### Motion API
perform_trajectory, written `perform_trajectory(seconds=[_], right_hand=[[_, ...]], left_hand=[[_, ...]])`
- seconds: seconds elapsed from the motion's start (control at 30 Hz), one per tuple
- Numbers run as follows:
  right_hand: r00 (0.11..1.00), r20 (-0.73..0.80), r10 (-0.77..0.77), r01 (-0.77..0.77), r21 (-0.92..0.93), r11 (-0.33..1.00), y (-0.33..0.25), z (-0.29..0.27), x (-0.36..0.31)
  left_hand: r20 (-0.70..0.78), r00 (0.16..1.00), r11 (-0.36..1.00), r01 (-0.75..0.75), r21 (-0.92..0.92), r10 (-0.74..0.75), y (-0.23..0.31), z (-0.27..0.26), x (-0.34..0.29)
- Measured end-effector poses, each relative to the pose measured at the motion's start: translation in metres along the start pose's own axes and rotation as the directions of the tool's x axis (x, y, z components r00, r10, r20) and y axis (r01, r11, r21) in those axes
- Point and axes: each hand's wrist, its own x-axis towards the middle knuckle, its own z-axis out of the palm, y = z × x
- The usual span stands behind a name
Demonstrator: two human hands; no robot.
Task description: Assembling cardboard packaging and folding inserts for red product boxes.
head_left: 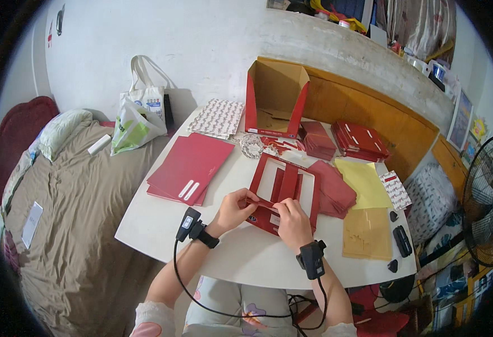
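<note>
My left hand [237, 209] and my right hand [293, 223] are close together over the front of the white table. Both pinch the near edge of a red cardboard frame [286, 182], thumbs and fingertips meeting on a narrow folded flap. White window-like openings show between the frame's bars. Its lower part lies partly behind my hands. Left of it is a stack of large red cards [193, 163] with two white slots. Loose dark red pieces [333, 191] touch its right side. Behind it sits a white coil of string [252, 146].
An upright red open box [277, 104], patterned sheets [217, 118] and red cardboard stacks [360, 140] stand at the back. Yellow sheets [362, 182] and black objects [402, 241] lie right. A fan [485, 196] is beyond; a bed [83, 180] is left. Cables [224, 310] hang from my wrist devices.
</note>
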Motion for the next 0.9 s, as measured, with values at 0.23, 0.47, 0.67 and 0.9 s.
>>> perform_trajectory(seconds=[0.23,0.47,0.67,0.9], right_hand=[[0.998,0.007,0.061,-0.062,0.086,0.994,0.007,0.003,-0.001],[0.998,-0.022,-0.051,0.051,-0.032,0.998,0.005,0.005,-0.001],[0.998,-0.051,-0.021,0.022,0.026,0.999,0.003,-0.001,0.005],[0.984,-0.164,-0.074,0.095,0.126,0.987,0.007,-0.002,0.016]], left_hand=[[0.01,0.997,0.997,0.07,0.031,-0.07,0.003,0.002,0.002],[-0.028,0.997,0.998,-0.066,-0.024,0.066,-0.005,0.002,0.004],[-0.07,0.981,0.978,-0.188,-0.093,0.182,0.005,0.007,0.0],[-0.064,0.987,0.954,-0.157,-0.255,0.145,0.012,0.014,-0.005]])
